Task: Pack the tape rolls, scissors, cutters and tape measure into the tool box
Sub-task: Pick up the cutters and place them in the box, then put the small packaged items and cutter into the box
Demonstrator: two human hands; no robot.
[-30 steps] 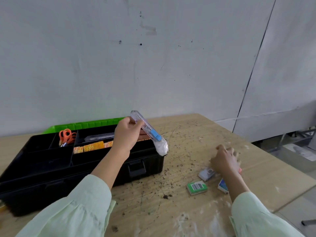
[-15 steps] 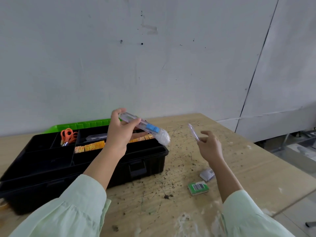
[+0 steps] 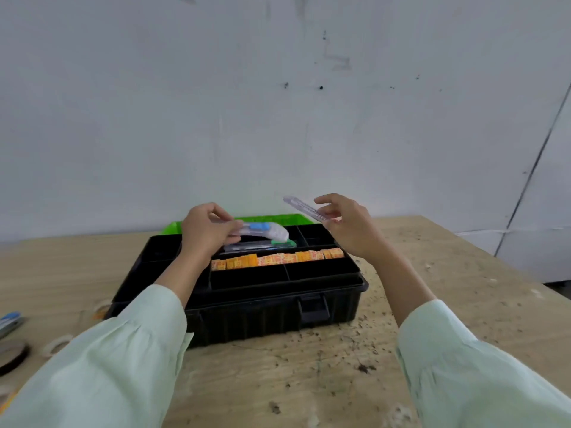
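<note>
Left hand [image 3: 205, 234] fingers curled, pinching the near end of a cutter [image 3: 265, 231]: clear body, blue slider, pale blurred tip pointing right. It is held in the air, roughly level, over the far middle of the box [image 3: 247, 313]. Right hand [image 3: 349, 230] thumb and fingers pinch the lower end of a thin clear strip [image 3: 304, 208], tilted up to the left, above the box's far right corner; cannot tell what the strip is. Both arms in pale green sleeves [image 3: 123, 359].

Box is black, open, divided into compartments, latch on the near wall, green lid [image 3: 216, 220] lying behind. Inside: a second cutter [image 3: 259, 246] with a green end in the far middle slot, and an orange band [image 3: 278, 259] along the slot just nearer.

Table [image 3: 309, 381] is bare light wood, speckled with dark crumbs. At its left edge: a dark tape roll [image 3: 12, 353], a pale roll [image 3: 55, 344], and a blurred blue-ended tool [image 3: 9, 322]. Wall [image 3: 278, 118] is grey-white and scuffed.
</note>
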